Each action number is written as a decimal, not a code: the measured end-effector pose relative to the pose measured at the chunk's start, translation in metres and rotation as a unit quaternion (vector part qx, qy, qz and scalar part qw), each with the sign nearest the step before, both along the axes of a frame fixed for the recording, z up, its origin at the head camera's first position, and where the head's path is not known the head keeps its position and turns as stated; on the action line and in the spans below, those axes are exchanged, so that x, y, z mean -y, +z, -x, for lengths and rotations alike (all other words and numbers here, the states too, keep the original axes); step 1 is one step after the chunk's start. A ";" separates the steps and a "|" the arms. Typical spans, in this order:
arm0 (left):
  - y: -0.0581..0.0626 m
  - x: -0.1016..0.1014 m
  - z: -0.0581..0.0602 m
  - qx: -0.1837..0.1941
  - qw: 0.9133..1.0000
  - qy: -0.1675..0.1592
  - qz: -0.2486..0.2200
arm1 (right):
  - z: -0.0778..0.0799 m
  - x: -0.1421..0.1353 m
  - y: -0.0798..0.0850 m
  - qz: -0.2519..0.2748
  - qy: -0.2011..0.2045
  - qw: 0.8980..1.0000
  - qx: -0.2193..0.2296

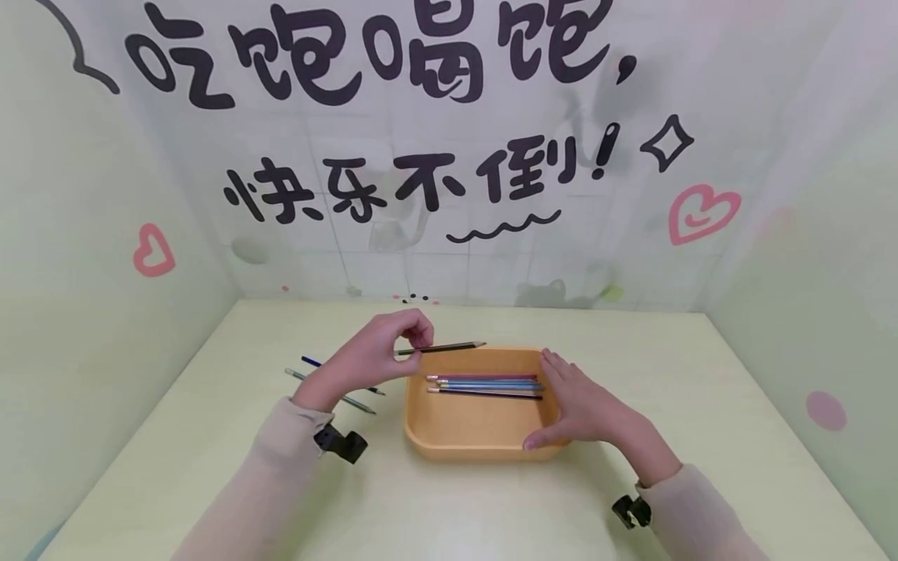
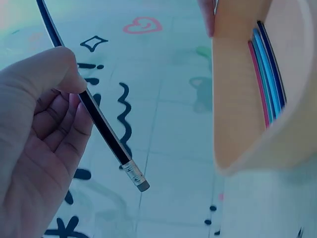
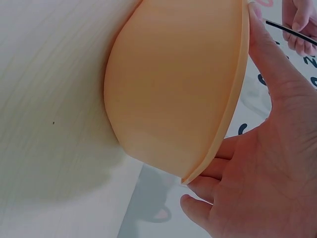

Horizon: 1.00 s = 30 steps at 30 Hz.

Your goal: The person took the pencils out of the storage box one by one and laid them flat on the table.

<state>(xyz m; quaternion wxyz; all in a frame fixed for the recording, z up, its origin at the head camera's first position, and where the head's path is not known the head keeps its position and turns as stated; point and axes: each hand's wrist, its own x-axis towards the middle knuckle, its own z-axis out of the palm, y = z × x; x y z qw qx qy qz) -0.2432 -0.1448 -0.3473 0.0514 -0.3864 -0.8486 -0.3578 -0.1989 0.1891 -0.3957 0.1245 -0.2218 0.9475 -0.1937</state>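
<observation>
My left hand pinches a black pencil between thumb and fingers, above the back left of an orange plastic bin. The pencil's sharpened tip points right; its silver ferrule and grey eraser show in the left wrist view. Across the bin's right end, my right hand holds the rim, thumb toward the front corner and fingers toward the back. Inside the bin lie several pencils side by side: a dark red one, blue ones and a black one.
On the table, left of the bin and partly behind my left wrist, lie a dark blue pencil and a green pencil. A printed wall rises behind the table, with side walls at left and right.
</observation>
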 end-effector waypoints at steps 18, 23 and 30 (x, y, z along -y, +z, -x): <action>-0.004 0.069 -0.009 -0.033 0.992 0.075 0.097 | 0.007 -0.002 -0.002 -0.010 0.009 1.000 0.004; -0.013 0.087 -0.012 -0.042 0.987 0.083 0.128 | 0.009 -0.002 -0.002 -0.006 0.011 1.000 0.008; -0.028 0.108 -0.015 -0.034 0.981 0.093 0.168 | 0.009 -0.003 -0.003 -0.008 0.007 1.000 0.012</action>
